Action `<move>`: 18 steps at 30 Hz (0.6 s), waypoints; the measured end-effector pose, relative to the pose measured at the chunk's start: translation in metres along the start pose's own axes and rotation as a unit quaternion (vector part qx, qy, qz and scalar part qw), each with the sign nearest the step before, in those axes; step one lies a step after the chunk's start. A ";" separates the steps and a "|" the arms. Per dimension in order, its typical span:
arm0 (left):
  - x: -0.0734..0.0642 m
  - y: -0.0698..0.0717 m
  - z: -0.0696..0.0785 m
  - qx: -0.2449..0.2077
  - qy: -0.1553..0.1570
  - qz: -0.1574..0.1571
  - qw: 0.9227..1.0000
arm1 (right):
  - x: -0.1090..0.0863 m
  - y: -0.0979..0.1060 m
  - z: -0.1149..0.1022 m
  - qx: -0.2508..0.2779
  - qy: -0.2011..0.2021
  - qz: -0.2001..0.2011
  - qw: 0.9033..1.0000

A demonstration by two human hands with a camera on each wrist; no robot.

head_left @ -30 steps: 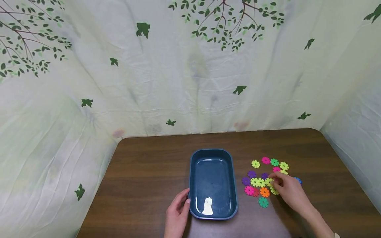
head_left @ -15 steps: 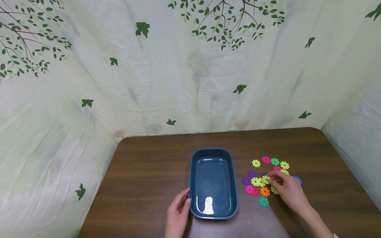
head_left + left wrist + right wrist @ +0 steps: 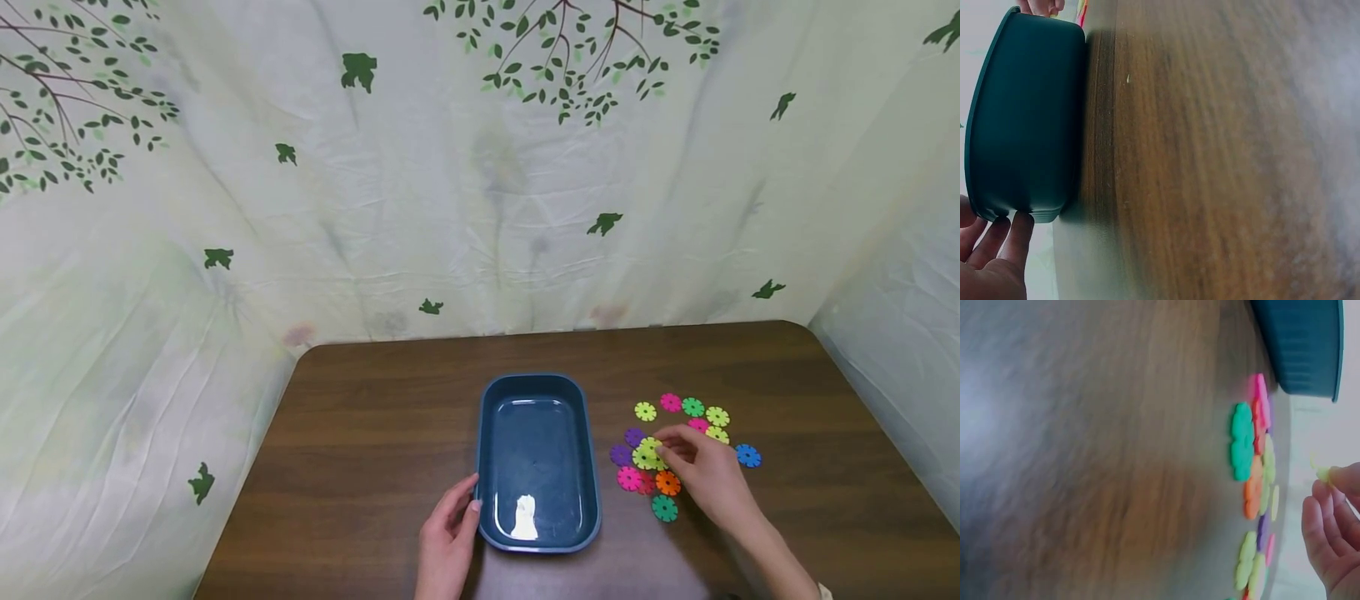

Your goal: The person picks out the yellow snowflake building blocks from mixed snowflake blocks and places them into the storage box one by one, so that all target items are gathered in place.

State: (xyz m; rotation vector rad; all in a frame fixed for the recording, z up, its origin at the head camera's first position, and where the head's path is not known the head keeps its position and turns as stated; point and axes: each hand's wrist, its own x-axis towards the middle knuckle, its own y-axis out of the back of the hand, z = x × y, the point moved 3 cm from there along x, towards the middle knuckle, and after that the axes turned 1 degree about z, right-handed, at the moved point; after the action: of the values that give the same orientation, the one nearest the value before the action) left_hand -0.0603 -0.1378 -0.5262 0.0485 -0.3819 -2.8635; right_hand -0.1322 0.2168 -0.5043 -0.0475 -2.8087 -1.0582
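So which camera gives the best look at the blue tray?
The head view: it looks down on the tray, showing its inside and nearly all its rim. The left wrist view shows its outer side, touched by the left hand, but not the inside. The right wrist view catches only part, cut off at the top.

Our L hand (image 3: 447, 540) is bare, w/ slim fingers (image 3: 1018, 242). Our R hand (image 3: 707, 473) & forearm (image 3: 776, 557) are bare too, up to a pale band (image 3: 825, 592) at btm edge of head view; sleeve or strap, too small to tell.
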 end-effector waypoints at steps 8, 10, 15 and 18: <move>-0.001 -0.001 0.000 -0.003 -0.003 0.005 1.000 | 0.004 -0.006 -0.012 0.017 -0.006 -0.008 1.000; -0.002 -0.001 0.000 -0.003 0.000 0.006 1.000 | 0.005 -0.007 -0.014 0.022 -0.007 -0.008 1.000; -0.002 -0.001 0.001 0.008 0.011 0.011 1.000 | 0.007 -0.010 -0.022 0.027 -0.005 -0.007 1.000; -0.002 -0.001 0.002 0.014 0.017 0.013 1.000 | 0.008 -0.012 -0.028 0.026 0.002 -0.002 1.000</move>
State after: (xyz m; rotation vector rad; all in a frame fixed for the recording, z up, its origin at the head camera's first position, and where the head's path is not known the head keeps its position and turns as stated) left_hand -0.0587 -0.1356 -0.5242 0.0977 -0.4116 -2.8282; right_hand -0.1380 0.1897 -0.4902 -0.0344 -2.8320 -0.9857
